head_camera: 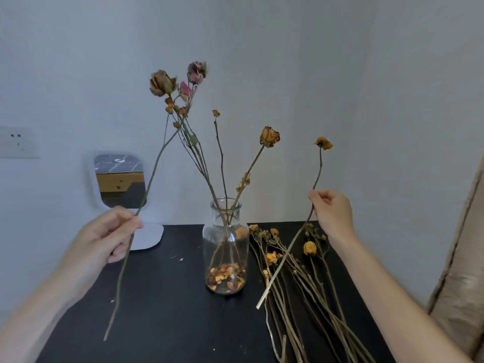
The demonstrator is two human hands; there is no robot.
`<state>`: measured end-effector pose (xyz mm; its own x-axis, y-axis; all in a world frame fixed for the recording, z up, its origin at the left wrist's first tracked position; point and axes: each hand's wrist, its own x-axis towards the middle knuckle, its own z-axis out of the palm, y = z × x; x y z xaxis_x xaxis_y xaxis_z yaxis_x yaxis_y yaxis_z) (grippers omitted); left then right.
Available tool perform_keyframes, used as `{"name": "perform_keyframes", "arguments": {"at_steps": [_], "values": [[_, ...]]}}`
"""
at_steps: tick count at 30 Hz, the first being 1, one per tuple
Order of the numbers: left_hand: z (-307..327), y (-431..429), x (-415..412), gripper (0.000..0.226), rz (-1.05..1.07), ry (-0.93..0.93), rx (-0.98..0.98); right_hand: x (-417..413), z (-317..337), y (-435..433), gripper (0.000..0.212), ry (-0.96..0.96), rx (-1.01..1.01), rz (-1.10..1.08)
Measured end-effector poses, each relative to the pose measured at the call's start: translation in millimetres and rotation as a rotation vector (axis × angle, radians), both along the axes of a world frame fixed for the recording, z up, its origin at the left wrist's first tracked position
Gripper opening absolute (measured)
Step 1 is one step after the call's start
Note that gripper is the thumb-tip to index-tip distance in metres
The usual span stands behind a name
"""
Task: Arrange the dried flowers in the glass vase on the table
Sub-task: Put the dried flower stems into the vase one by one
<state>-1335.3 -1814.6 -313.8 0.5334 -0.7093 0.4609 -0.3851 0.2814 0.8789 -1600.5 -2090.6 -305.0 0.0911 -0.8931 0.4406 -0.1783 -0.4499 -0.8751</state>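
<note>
A clear glass vase [225,244] stands mid-table with dried petals at its bottom and several dried stems rising from its neck. My left hand [110,231] pinches a long stem topped by a brownish dried rose [161,83], held upright left of the vase. Right of the vase, my right hand [331,212] pinches a thinner stem with a small orange bloom [324,143]; its cut end hangs above the table. A bundle of dried flowers [301,273] lies on the black table [167,310] below my right hand.
A small white-framed mirror [119,182] on a white base stands at the table's back left against the wall. A wall socket [18,141] sits far left. A beige fabric object [461,271] borders the table on the right. Petal crumbs dot the table.
</note>
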Motion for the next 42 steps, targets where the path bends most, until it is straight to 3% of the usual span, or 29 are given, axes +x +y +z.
{"name": "perform_keyframes", "arguments": {"at_steps": [9,15,22,31,42], "values": [[21.0,-26.6,-14.0,0.019,-0.130,0.003,-0.001,12.0,2.7,8.2,0.016,0.009,-0.005,0.063],[46.3,-61.7,-30.7,0.026,0.007,0.037,-0.188,14.3,7.0,12.1,0.016,0.005,-0.030,0.088],[89.1,-92.0,-43.8,0.020,0.068,-0.003,-0.353,14.9,7.6,11.4,0.018,0.013,-0.046,0.091],[117.7,-110.2,-45.9,0.021,0.124,0.076,-0.539,16.6,6.2,10.5,0.016,0.001,-0.036,0.098],[70.6,-134.2,-47.7,0.018,0.204,-0.168,-0.209,17.3,1.7,12.6,0.014,-0.012,-0.028,0.120]]}}
